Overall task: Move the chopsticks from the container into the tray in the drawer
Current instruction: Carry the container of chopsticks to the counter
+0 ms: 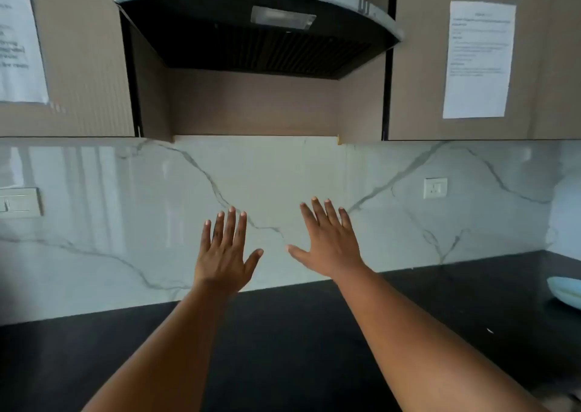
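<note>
Left hand and right hand spread flat, empty, above countertop.

Soft daylight brightens the glossy white marble backsplash, with window glare streaking its left side; edges beyond it bow from wide-angle distortion, and detail is slightly blurred.

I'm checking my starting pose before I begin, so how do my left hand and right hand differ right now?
The left hand sits a little lower in the view, while the right hand reaches higher up the marble backsplash. The left hand's fingers point nearly straight up; the right hand's lean toward the left. The left hand's fingers are closer together; the right hand's are spread wider. Both hands are open, backs to the camera, and empty.
</note>
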`<move>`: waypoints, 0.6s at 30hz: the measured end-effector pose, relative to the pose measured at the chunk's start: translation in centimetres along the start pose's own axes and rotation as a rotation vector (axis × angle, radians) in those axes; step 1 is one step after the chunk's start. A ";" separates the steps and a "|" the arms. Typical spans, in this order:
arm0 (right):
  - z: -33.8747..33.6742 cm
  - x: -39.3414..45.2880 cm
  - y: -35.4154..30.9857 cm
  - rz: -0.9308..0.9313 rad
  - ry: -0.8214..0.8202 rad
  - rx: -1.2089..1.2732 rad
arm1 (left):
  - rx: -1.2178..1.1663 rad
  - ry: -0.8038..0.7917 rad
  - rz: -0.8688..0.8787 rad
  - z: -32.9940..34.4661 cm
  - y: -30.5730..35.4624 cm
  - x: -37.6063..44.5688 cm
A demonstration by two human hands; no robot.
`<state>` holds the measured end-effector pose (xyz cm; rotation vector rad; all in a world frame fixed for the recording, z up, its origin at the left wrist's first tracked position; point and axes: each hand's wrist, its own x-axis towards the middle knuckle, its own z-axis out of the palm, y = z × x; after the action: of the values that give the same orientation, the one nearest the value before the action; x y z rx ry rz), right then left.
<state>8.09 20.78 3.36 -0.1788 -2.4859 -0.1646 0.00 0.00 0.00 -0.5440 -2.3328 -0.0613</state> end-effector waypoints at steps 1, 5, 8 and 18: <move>0.1 -1.5 0.2 0.001 -0.023 -0.002 | 0.021 -0.030 -0.010 0.0 0.8 -1.3; 1.3 -8.1 1.3 -0.015 -0.093 0.017 | -0.040 -0.076 -0.003 0.8 4.2 -7.2; 1.5 -13.5 2.5 -0.048 -0.144 0.013 | -0.069 -0.124 0.000 0.3 7.0 -11.6; 2.5 -32.0 6.5 -0.043 -0.378 -0.004 | -0.215 -0.386 0.137 0.1 17.1 -26.0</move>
<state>33.00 24.68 -17.52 -0.1711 -2.8670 -0.1663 23.51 6.06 -19.38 -0.8877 -2.6726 -0.1562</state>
